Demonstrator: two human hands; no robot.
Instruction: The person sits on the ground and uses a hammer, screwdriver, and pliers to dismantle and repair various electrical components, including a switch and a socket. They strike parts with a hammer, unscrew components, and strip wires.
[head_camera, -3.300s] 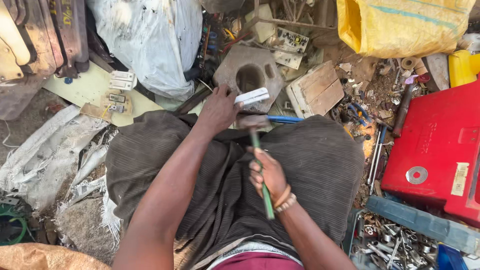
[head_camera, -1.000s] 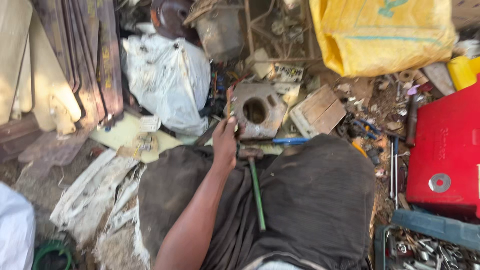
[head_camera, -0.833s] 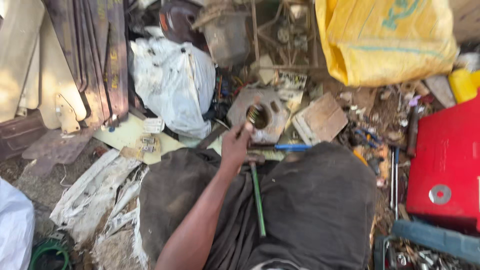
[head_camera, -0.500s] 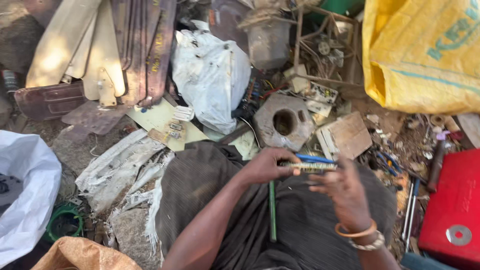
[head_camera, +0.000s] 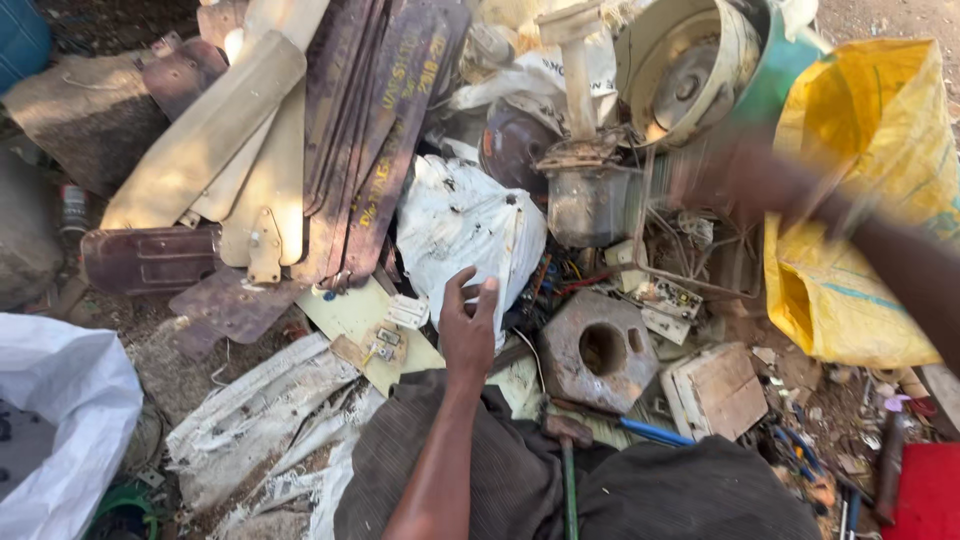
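Observation:
My left hand (head_camera: 468, 322) is stretched forward with its fingers spread and nothing in it, just in front of a crumpled white plastic bag (head_camera: 465, 225). My right hand (head_camera: 738, 178) is a blur at the upper right, over a wire frame (head_camera: 690, 250) and beside a yellow sack (head_camera: 860, 200); its grip is not readable. A grey metal block with a round hole (head_camera: 600, 350) lies to the right of my left hand. A hammer with a green handle (head_camera: 567, 470) rests on the dark cloth over my lap (head_camera: 690, 500).
Brown and cream fan blades (head_camera: 300, 140) are stacked at the upper left. A fan motor housing (head_camera: 690, 70) and a rusty can (head_camera: 585, 200) sit behind. A white sack (head_camera: 60, 420) is at the left, a small wooden board (head_camera: 722, 392) and a red case (head_camera: 925, 495) at the right.
My right hand has swung up from my lap to the upper right. My left hand has left the blue-handled tool and reached forward to the white bag. The view has tilted upward.

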